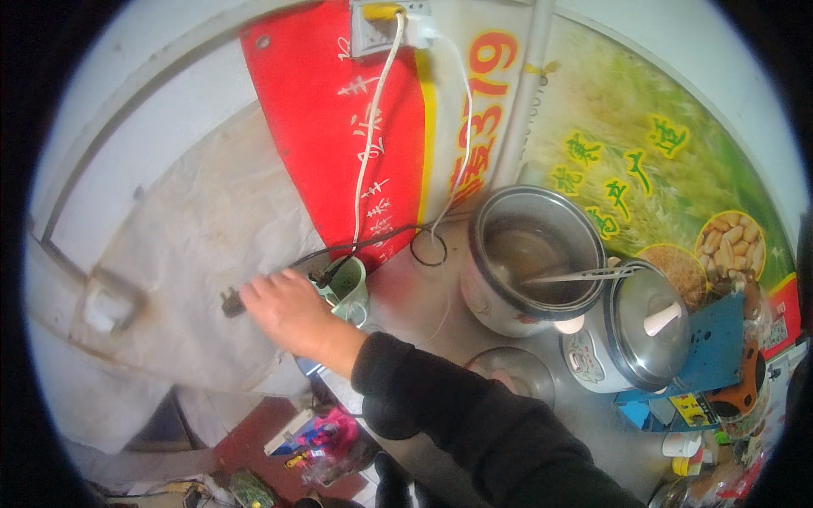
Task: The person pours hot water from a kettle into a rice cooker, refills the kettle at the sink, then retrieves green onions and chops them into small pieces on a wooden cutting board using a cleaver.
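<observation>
My right hand (289, 311) reaches across from the lower right in a black sleeve, its fingers closed around a dark pronged power plug (233, 303). Past my knuckles a black cord (368, 239) runs to the right and loops on the counter near the wall. Just beyond the wrist stands a pale green plastic container (352, 282), with a dark connector (321, 277) at its rim. A white cable (371, 120) hangs from a yellow plug (383, 11) in the wall socket (368, 38) towards that connector. My left hand is out of view.
An uncovered rice cooker (533, 254) holds a metal utensil (581, 275). Beside it are a lidded rice cooker (648, 330), a loose lid (537, 374) and a blue box (714, 343). Plastic sheeting (190, 254) covers the left side; a pink item (336, 432) lies lower down.
</observation>
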`<act>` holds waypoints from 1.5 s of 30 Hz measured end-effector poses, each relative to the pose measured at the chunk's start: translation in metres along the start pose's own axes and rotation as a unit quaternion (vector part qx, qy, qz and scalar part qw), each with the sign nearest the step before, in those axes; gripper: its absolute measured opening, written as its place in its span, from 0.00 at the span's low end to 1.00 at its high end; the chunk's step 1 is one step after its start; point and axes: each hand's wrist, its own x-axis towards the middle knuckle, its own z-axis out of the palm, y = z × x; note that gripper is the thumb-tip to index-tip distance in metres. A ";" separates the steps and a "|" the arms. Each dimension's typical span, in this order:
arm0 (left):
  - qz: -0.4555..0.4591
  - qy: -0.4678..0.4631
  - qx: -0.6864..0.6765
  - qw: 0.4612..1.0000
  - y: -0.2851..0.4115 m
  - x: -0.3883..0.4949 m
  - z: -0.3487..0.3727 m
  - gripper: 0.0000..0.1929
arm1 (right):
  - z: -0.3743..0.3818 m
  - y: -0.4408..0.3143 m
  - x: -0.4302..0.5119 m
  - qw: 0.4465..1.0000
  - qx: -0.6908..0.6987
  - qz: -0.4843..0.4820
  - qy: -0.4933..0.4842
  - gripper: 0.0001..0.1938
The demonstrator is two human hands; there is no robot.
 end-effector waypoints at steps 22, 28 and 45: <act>0.037 -0.040 -0.008 0.999 0.004 0.035 0.004 0.14 | -0.157 0.134 0.067 0.786 0.373 0.405 0.281 0.15; 0.041 -0.033 -0.006 0.999 0.010 0.043 0.009 0.14 | -0.162 0.177 0.096 0.781 0.456 0.361 0.228 0.18; 0.016 0.005 -0.031 0.999 -0.023 0.037 0.009 0.14 | -0.175 0.197 0.135 0.725 0.555 0.364 0.184 0.14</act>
